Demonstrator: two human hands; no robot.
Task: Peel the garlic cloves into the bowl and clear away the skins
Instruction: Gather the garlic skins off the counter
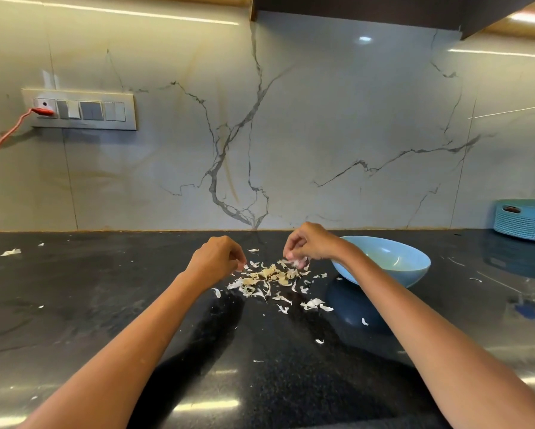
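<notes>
Head view: basket (520, 222) far right, switch panel (83, 109) on wall.

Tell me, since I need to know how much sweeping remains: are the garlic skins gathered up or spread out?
Mostly gathered: the garlic skins lie heaped between both hands beside the blue bowl, but stray flakes are scattered across the dark counter.

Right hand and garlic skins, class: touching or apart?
Touching. The head view shows the right hand with curled fingertips pinching white garlic skins at the far edge of the pile on the counter.
</notes>
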